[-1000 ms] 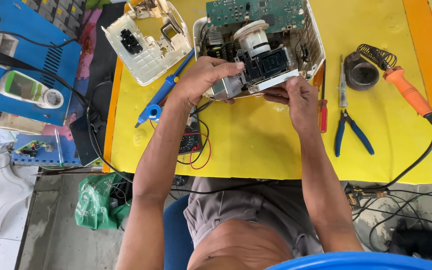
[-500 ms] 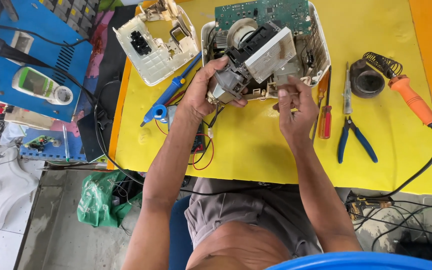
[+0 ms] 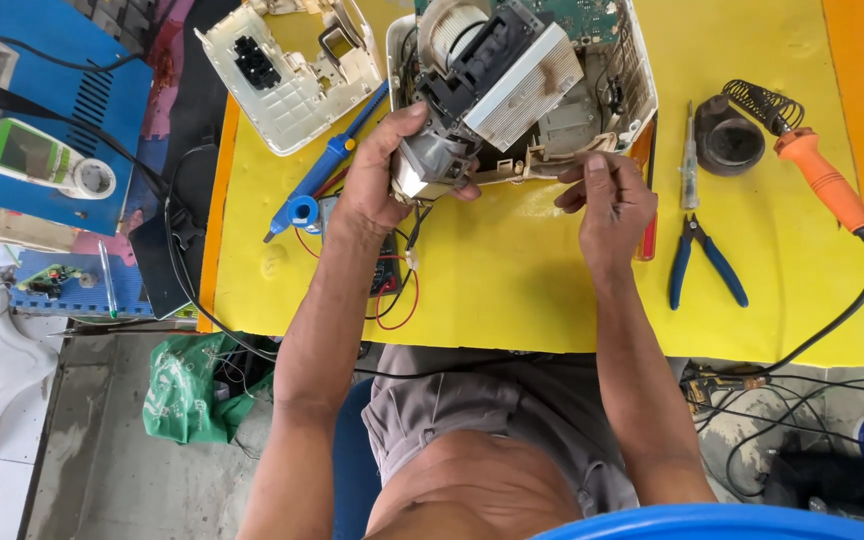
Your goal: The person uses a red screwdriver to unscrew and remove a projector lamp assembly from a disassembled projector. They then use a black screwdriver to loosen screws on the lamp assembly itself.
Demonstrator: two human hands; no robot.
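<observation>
The left hand point(image 3: 377, 185) is gripping the grey metal motor block point(image 3: 432, 165), fingers wrapped round it, tilting the black-and-silver inner assembly point(image 3: 512, 75) up out of the open cream plastic appliance casing point(image 3: 637, 95) at the far edge of the yellow tabletop point(image 3: 512, 290). The right hand point(image 3: 602, 205) is pinching the casing's near rim. Blue-handled pliers point(image 3: 702, 262) are lying just right of it, and a blue desoldering pump point(image 3: 327, 165) is lying beside the left hand.

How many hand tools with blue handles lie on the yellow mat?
2: a blue desoldering pump beside the left hand, and blue-handled pliers right of the right hand. Others may be hidden under the casing.
</observation>
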